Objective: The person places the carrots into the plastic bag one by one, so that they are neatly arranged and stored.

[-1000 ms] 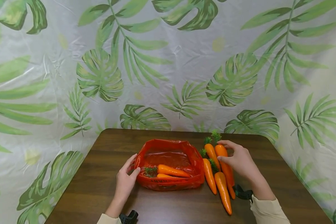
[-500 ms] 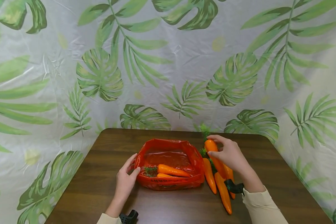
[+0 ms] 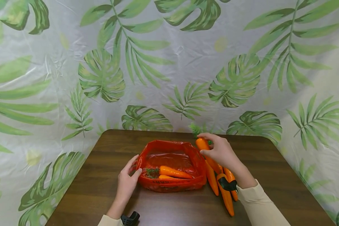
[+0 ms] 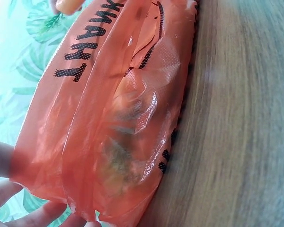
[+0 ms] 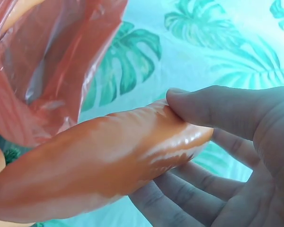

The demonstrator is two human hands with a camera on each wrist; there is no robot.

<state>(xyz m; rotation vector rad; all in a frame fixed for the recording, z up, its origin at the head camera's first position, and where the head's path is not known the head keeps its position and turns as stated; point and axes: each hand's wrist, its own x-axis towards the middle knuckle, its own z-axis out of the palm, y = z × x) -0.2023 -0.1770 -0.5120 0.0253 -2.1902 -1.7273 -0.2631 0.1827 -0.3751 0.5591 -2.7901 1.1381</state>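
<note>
A red plastic bag (image 3: 175,185) stands with its mouth spread wide, holding carrots (image 3: 173,172) with green tops. My left hand (image 3: 126,180) grips its left side, thumb at the rim and fingers outside; in the left wrist view the fingers (image 4: 38,215) lie against the red film (image 4: 52,156). My right hand (image 3: 221,151) pinches another carrot (image 3: 202,143) near its thick end, above the bag's right rim. In the right wrist view this carrot (image 5: 99,158) slants, thumb on top and fingers below. Its tip end is hidden in the left wrist view.
Several carrots (image 3: 226,199) lie on the brown wooden table (image 3: 107,182) just right of the bag, partly hidden under my right wrist and its black strap (image 3: 227,184). A leaf-print curtain (image 3: 186,62) hangs behind the table's far edge.
My right hand has taken hold of a carrot from the pile and lifted it, moving left toward the bag. The left hand and the bag have stayed in place.
</note>
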